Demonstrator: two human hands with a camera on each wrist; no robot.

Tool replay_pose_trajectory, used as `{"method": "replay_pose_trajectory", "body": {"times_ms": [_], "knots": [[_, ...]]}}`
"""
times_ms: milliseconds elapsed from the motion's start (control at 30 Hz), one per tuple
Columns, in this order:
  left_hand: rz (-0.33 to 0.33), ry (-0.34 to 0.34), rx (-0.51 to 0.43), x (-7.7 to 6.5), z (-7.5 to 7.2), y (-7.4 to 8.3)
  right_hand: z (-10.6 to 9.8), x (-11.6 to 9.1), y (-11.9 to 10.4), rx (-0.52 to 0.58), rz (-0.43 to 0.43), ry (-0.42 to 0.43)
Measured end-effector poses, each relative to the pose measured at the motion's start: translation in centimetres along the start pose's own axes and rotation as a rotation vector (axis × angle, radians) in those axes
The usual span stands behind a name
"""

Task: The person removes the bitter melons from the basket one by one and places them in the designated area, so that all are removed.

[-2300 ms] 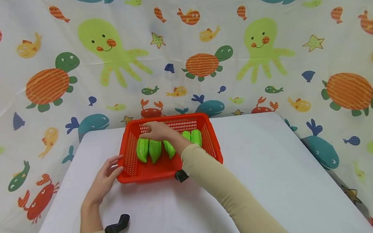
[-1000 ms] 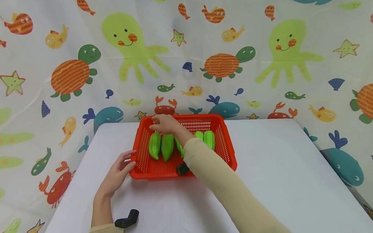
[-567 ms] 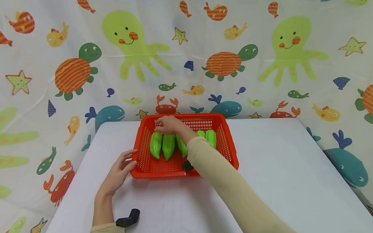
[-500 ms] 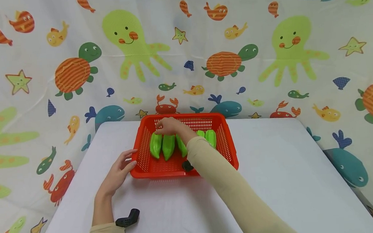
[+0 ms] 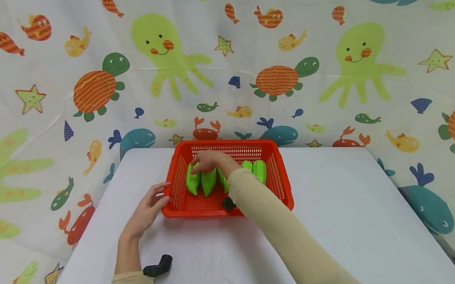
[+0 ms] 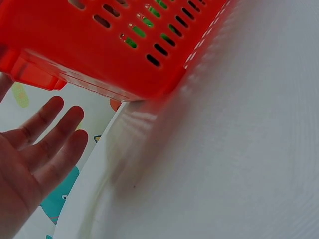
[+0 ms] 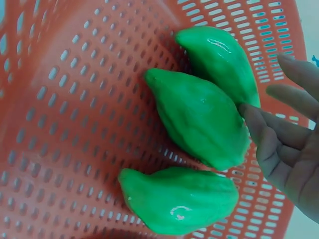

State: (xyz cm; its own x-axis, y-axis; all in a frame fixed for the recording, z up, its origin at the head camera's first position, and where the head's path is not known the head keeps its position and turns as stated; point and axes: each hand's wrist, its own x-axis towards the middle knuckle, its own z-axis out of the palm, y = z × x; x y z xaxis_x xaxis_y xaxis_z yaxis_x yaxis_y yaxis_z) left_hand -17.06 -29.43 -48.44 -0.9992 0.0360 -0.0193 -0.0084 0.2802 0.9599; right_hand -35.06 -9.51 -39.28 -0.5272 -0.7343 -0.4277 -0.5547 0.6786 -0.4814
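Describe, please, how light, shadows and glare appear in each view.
Head view: bright, with a soft shadow on the white table before the red basket; left wrist view: dimmer and greyish, a soft shadow beside the basket; right wrist view: a small glare spot on the lowest green vegetable.

Two hands (image 5: 147, 208), one red basket (image 5: 202, 213), five green vegetables (image 5: 193, 184), two black devices (image 5: 158, 267) and one table (image 5: 330, 188) show.

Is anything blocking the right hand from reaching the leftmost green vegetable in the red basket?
Nothing visible: the right hand is over the open red basket, its fingertips close by the leftmost green vegetable. Whether they touch it is unclear.
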Motion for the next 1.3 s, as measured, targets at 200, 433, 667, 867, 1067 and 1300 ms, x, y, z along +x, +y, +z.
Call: {"method": "replay_pose_trajectory", "body": {"times_ms": [200, 433, 667, 867, 1067, 1300], "knots": [[-0.004, 0.007, -0.001, -0.3, 0.0, -0.1, 0.5, 0.3, -0.9, -0.199, -0.011, -0.016], [-0.008, 0.013, -0.004, -0.4, -0.2, 0.0, 1.0, -0.1, -1.6, -0.219, 0.018, -0.075], [-0.012, 0.009, 0.007, -0.3, -0.3, -0.2, 1.0, -0.4, -1.6, -0.179, -0.003, -0.091], [-0.012, 0.011, 0.007, -0.2, -0.2, -0.2, 1.1, -0.2, -1.5, -0.122, 0.026, -0.106], [-0.009, 0.015, -0.003, -0.4, 0.1, 0.1, 1.2, -0.2, -1.7, -0.113, 0.042, -0.147], [-0.002, 0.01, -0.008, -0.5, 0.0, 0.2, 1.2, 0.0, -1.8, -0.113, 0.039, -0.156]]}}
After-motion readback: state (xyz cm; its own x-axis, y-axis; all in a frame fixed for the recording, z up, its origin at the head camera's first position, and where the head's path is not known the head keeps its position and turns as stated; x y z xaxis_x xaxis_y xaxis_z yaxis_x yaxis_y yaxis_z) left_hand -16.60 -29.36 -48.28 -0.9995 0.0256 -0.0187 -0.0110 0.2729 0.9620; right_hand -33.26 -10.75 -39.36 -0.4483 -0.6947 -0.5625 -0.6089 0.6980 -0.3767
